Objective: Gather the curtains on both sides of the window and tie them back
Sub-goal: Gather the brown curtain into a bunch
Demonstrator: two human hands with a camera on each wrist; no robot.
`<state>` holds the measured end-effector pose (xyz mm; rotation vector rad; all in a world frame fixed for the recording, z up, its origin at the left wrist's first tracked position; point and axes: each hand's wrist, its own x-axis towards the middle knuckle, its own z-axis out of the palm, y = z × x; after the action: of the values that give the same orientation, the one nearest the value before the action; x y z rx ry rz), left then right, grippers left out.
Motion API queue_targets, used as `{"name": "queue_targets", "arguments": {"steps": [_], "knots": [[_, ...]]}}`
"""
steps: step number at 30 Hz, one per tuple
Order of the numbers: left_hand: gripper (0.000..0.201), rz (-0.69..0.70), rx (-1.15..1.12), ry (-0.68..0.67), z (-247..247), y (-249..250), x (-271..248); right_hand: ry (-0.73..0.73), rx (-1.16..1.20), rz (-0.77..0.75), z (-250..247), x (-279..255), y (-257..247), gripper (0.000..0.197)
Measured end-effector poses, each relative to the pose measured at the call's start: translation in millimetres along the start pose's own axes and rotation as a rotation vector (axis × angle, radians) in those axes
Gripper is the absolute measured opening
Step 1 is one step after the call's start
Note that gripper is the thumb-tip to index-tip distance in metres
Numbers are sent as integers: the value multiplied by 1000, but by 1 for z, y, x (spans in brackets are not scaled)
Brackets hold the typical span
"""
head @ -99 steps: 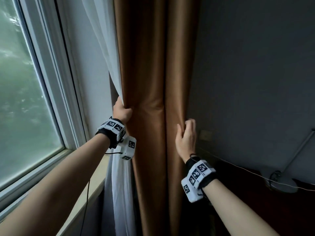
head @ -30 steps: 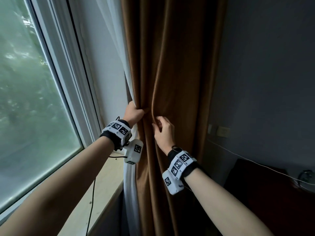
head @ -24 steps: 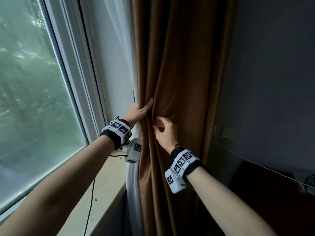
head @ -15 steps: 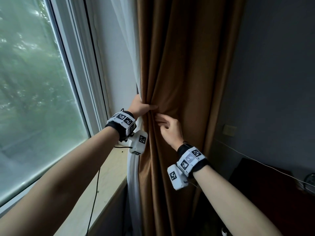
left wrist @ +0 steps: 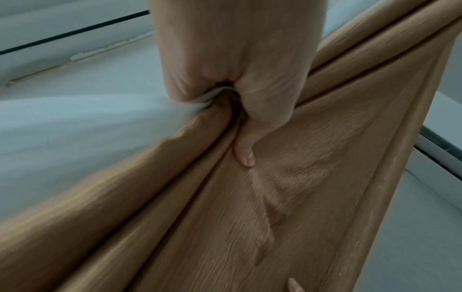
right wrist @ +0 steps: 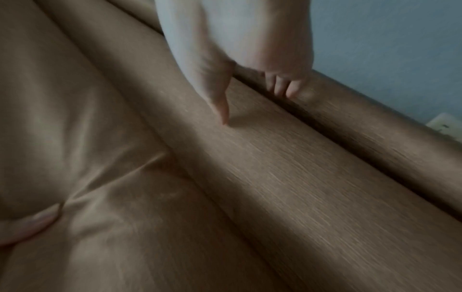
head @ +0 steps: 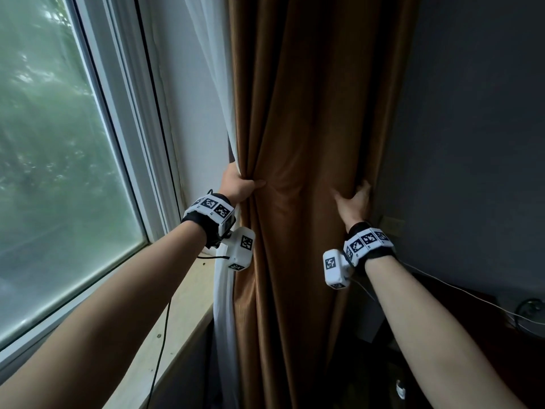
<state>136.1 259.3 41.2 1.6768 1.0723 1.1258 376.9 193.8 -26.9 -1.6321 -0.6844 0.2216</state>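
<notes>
Two bare forearms are stretched forward from the bottom of the head view, each banded at the wrist with a marker cuff and a small white camera block; a thin black cable is hung from the left wrist down over the sill. The left hand is clenched on the window-side edge of the brown curtain; in the left wrist view the thumb is laid flat along a fold while the fingers are wrapped behind, and the sheer curtain is caught in the same grasp, bunched against the brown cloth. The right hand is set on the wall-side edge of the brown curtain; its fingers are hooked round the outer fold and the thumb is pressed on the front, so that fold is grasped. The brown curtain is thus held between the two hands, which are kept well apart, and it is hung in long pleats between window and wall; creases are drawn from the left fist. Farther left the white window frame and blurred green glass are seen; to the right a dark wall with a pale wall plate just beside the right hand, dark furniture below, and a thin pale wire run across it.
</notes>
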Motion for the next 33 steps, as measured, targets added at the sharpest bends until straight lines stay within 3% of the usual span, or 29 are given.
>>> {"name": "queue_targets", "arguments": {"steps": [3,5,10,16,22,27,30,33], "knots": [[52,7,0,10,1,-2,1,-11,-10,-95,-1,-9,3,28],[52,14,0,29,4,-2,2,65,-39,-212,-2,-29,8,13],[49,42,78,71,14,-3,3,167,-16,-494,7,-82,10,10],[50,81,130,80,22,-9,6,-71,-41,-676,34,-113,-7,6],[28,89,120,48,11,-12,8,-303,-41,-576,54,-126,-18,32],[37,84,-91,-114,-3,-9,-4,-606,-111,-506,54,-136,-8,62],[49,76,-119,-160,-7,-8,-9,-695,-131,-465,54,-136,-7,67],[40,60,-73,-146,-8,-3,-13,-751,-137,-442,56,-137,-7,70]]}}
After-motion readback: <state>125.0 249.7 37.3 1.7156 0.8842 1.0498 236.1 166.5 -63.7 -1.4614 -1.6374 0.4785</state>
